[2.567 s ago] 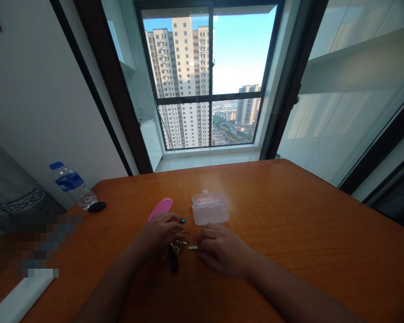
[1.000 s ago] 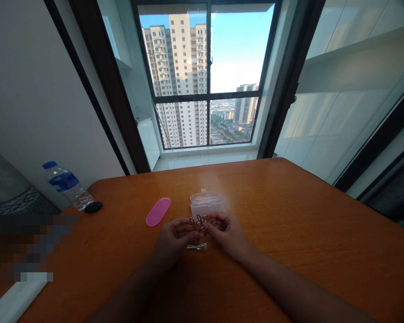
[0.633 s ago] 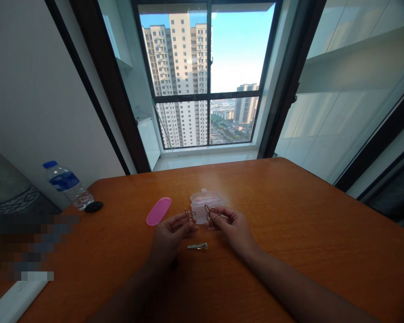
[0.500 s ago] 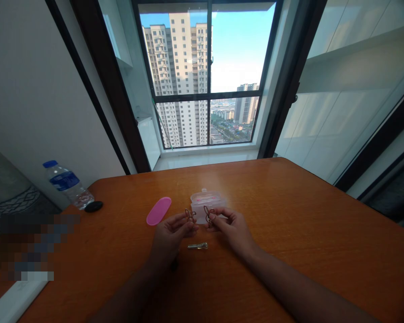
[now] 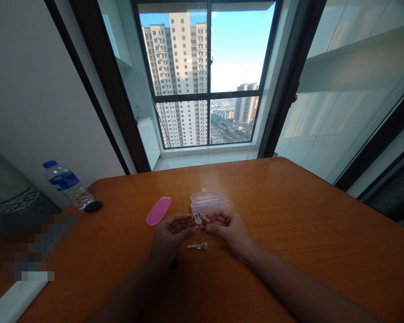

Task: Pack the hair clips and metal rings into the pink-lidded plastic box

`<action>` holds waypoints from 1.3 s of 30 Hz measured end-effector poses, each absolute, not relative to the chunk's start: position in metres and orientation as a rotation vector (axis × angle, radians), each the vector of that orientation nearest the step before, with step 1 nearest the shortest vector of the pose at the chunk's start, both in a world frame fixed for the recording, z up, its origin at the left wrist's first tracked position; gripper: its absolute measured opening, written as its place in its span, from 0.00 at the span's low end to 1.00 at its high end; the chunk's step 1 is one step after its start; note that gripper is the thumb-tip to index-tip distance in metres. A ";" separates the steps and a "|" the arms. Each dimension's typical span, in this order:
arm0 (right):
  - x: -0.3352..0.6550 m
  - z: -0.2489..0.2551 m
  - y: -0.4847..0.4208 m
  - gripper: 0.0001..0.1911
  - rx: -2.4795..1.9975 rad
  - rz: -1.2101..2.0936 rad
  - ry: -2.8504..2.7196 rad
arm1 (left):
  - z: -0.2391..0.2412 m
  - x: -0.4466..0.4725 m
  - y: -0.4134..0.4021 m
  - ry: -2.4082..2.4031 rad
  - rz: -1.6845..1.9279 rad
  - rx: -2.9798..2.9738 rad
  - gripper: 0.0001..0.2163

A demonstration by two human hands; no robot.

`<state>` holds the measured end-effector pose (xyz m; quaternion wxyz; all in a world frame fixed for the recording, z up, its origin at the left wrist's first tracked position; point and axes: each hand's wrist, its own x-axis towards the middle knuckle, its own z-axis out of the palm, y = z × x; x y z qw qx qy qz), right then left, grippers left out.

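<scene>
My left hand (image 5: 170, 233) pinches a small gold wire clip (image 5: 191, 220) between thumb and fingers. My right hand (image 5: 229, 231) pinches a second gold wire clip (image 5: 204, 221). The two clips are close together, almost touching, just above the wooden table (image 5: 289, 224). A silver hair clip (image 5: 197, 246) lies on the table below and between my hands. A small translucent plastic box (image 5: 207, 202) with pink contents stands just behind my hands. Its pink oval lid (image 5: 158, 211) lies on the table to the left.
A water bottle (image 5: 67, 185) with a blue cap stands at the table's far left edge, next to a small black oval object (image 5: 94, 206). A white bar (image 5: 15, 301) lies at the near left corner. A large window is beyond the table.
My hands lifted off the table holding joined gold clips, pulled them apart into one in each hand, and have now brought them back close together. The silver hair clip stayed on the table.
</scene>
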<state>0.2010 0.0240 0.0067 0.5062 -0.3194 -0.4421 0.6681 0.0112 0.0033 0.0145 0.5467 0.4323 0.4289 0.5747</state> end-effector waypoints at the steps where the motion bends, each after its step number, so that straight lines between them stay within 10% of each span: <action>1: 0.201 0.006 0.024 0.22 -0.759 1.618 -1.058 | 0.014 0.011 0.003 1.014 1.346 1.030 0.22; 12: 0.202 0.016 0.018 0.34 -0.711 1.655 -1.043 | 0.007 0.011 0.004 0.849 1.300 1.145 0.17; 19: 0.198 0.013 0.015 0.18 -0.792 1.671 -1.069 | 0.012 0.009 0.004 1.027 1.271 1.175 0.17; 39: 0.201 0.008 0.024 0.24 -0.925 1.514 -0.984 | 0.005 0.009 0.007 1.099 1.241 1.045 0.19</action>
